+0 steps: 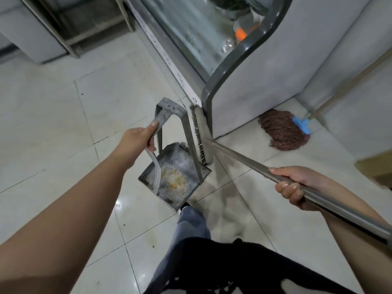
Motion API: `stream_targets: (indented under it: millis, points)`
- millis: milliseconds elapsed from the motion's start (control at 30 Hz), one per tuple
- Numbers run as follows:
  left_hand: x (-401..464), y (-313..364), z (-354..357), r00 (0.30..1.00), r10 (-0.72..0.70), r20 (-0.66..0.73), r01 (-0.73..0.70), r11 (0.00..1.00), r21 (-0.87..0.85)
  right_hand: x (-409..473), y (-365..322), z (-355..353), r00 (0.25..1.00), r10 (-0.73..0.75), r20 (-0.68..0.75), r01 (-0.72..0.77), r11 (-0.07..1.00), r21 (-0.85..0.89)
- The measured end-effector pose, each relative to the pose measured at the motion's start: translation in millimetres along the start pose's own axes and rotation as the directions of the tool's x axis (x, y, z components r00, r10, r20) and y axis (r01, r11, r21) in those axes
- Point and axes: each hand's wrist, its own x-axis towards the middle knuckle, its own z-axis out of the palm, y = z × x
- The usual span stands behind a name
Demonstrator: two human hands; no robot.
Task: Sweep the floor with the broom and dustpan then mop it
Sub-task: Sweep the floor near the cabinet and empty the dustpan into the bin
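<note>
My left hand (137, 141) grips the upright metal handle of a grey dustpan (186, 166), which holds a pile of pale yellowish crumbs (175, 179). My right hand (297, 183) grips the long steel pole of the broom. The broom head (201, 134) sits tilted beside the dustpan's right edge, bristles facing the pan, against the corner of a grey cabinet. A reddish-brown mop (282, 132) with a blue clamp and wooden stick lies on the floor to the right, leaning against the wall.
White floor tiles (63, 124) spread left and ahead. A glass-fronted display cabinet (244, 60) stands ahead on the right. Metal shelving (63, 28) fills the far left. My leg and shoe (191, 217) are just below the dustpan. A cardboard box (377, 166) sits at right.
</note>
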Motion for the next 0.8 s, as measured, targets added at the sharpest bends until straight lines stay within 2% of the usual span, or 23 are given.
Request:
stream_targets:
  millis: [233,333,500,567,700,800]
  points:
    - [-51,5,59,0.988,-0.016,0.152,0.014,1.0,0.015,-38,61,-55,0.997,0.039,-0.061,-0.04,0.999,-0.008]
    - [-61,4,82,0.967,-0.039,0.253,0.01,0.993,0.116,-46,86,-67,0.997,0.05,-0.058,-0.043,0.992,0.12]
    - [-59,-5,124,0.927,-0.127,0.352,0.048,0.973,0.224,-49,110,-81,0.99,0.143,-0.015,-0.13,0.934,0.332]
    - [-55,-5,139,0.902,-0.122,0.413,-0.001,0.958,0.287,-46,109,-83,0.988,0.147,-0.041,-0.122,0.92,0.372]
    - [-50,-1,167,0.843,-0.076,0.532,-0.191,0.884,0.428,-38,103,-88,0.986,0.162,-0.048,-0.119,0.868,0.482]
    - [-43,8,187,0.787,-0.055,0.614,-0.267,0.867,0.42,-29,100,-93,0.987,0.153,-0.059,-0.091,0.808,0.583]
